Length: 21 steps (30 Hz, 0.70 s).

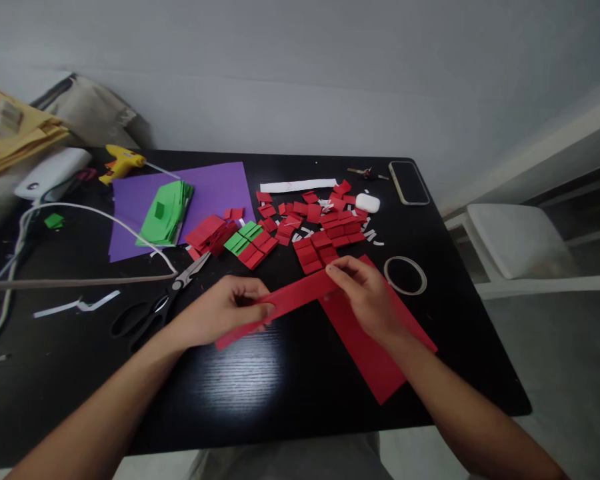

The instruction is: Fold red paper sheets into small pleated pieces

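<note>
A long red paper strip (pixel 300 291) stretches between my two hands above the black table. My left hand (pixel 225 310) pinches it near its left end, thumb on top. At the strip's right end, my right hand (pixel 363 293) grips it between thumb and fingers. Beneath my right hand and forearm lies a larger sheet of red paper (pixel 365 353). Just beyond the strip are folded red paper pieces (pixel 307 255) and a joined green and red paper piece (pixel 251 244). Black-handled scissors (pixel 167 297) rest partly open left of my left hand.
Purple paper (pixel 215 183) carries a green paper stack (pixel 163 217). A yellow glue gun (pixel 123 163) sits behind, with a white cable (pixel 105 212) crossing the left side. Rightward are a tape roll (pixel 405 275), a phone (pixel 409 183) and a white case (pixel 368 203). A chair (pixel 510 230) stands beyond the edge.
</note>
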Available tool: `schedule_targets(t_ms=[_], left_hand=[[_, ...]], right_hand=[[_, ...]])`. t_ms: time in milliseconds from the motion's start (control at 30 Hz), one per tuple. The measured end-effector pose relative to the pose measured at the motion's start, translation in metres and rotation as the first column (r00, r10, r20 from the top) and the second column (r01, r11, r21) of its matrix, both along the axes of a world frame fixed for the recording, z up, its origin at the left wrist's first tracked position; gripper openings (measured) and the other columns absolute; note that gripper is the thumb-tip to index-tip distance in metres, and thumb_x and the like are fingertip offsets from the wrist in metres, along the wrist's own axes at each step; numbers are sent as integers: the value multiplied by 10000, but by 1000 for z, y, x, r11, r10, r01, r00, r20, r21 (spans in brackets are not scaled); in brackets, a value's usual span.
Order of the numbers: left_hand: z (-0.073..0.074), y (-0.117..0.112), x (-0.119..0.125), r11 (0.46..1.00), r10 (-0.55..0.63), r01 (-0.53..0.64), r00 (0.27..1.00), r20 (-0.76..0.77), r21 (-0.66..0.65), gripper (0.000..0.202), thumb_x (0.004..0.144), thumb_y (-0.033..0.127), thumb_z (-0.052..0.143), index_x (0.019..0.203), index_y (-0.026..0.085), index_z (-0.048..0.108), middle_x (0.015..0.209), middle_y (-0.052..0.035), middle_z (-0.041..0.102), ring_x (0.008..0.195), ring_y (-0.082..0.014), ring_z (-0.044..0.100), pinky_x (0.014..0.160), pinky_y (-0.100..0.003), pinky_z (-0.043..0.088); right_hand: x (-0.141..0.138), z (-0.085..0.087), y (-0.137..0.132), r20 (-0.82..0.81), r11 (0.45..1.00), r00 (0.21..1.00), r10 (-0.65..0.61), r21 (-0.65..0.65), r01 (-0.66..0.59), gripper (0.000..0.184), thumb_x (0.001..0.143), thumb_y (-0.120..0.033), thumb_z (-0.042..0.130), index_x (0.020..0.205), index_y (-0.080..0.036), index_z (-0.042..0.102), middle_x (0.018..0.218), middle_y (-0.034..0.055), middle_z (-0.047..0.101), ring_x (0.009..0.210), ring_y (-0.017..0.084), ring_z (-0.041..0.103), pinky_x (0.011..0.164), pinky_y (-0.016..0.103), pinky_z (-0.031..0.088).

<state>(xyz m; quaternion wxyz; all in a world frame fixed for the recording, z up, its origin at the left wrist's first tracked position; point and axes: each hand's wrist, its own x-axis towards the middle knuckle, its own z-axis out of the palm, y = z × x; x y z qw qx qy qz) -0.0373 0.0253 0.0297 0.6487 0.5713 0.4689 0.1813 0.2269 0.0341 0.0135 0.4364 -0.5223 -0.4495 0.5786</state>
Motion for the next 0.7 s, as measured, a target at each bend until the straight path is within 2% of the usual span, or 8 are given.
schedule_targets(t_ms=[100, 233, 333, 400, 467, 500, 600, 700], left_hand=[[3, 14, -22, 999, 32, -32, 999, 1, 9, 214, 860, 348, 802, 826, 145, 745, 729, -29, 757, 645, -128, 690, 627, -216, 551], [2, 24, -35, 950, 300, -307, 949, 96, 60, 241, 804, 336, 864, 773, 137, 731, 677, -23, 729, 585, -115, 669, 570, -202, 560], [-1, 24, -30, 852, 504, -523, 827, 249, 10, 276, 745, 334, 900, 745, 136, 707, 623, 1, 686, 509, -96, 614, 490, -188, 520], [-2, 21, -23, 824, 545, -567, 784, 298, -16, 283, 736, 333, 902, 744, 140, 695, 601, 11, 671, 483, -91, 593, 471, -189, 506], [-3, 17, -15, 863, 487, -506, 822, 295, -14, 270, 740, 318, 896, 758, 143, 691, 579, 16, 667, 472, -96, 591, 476, -196, 508], [-3, 14, -11, 897, 429, -442, 860, 277, -14, 259, 743, 307, 892, 769, 143, 693, 576, 15, 670, 475, -102, 598, 487, -203, 515], [-4, 5, 3, 971, 239, -236, 946, 217, -41, 238, 762, 294, 875, 798, 135, 701, 611, 9, 686, 516, -111, 628, 536, -218, 536], [-6, -5, 18, 987, 148, -132, 968, 201, -90, 264, 776, 315, 866, 790, 134, 676, 618, 11, 686, 526, -108, 635, 549, -216, 525]], right_hand=[[8, -4, 7, -46, 996, 995, -89, 15, 90, 246, 843, -440, 794, 827, -211, 706, 751, -21, 662, 646, 144, 629, 623, 271, 565], [14, -4, 10, -73, 998, 996, -51, 17, 52, 207, 859, -401, 760, 815, -213, 685, 730, -23, 636, 645, 151, 617, 610, 276, 546], [20, 2, 10, -28, 981, 980, 196, 14, -196, 176, 849, -309, 707, 722, -208, 640, 652, -27, 588, 595, 137, 563, 572, 257, 477], [21, 7, 9, -24, 890, 891, 454, -27, -454, 159, 804, -277, 717, 692, -202, 633, 647, -24, 585, 596, 135, 550, 569, 255, 460], [17, 7, 6, -67, 781, 784, 618, -66, -621, 119, 778, -276, 750, 745, -189, 675, 694, -13, 626, 635, 141, 578, 604, 259, 477], [12, 6, 3, -97, 765, 767, 634, -72, -641, 123, 782, -287, 764, 801, -183, 701, 737, -4, 654, 671, 145, 601, 632, 262, 490], [-6, -3, -8, -173, 875, 868, 466, -58, -481, 241, 841, -375, 782, 984, -189, 732, 879, 18, 708, 780, 154, 652, 717, 275, 529], [-23, -10, -18, -182, 931, 920, 347, -49, -361, 267, 854, -424, 809, 986, -204, 736, 903, 17, 737, 828, 162, 690, 779, 287, 550]])
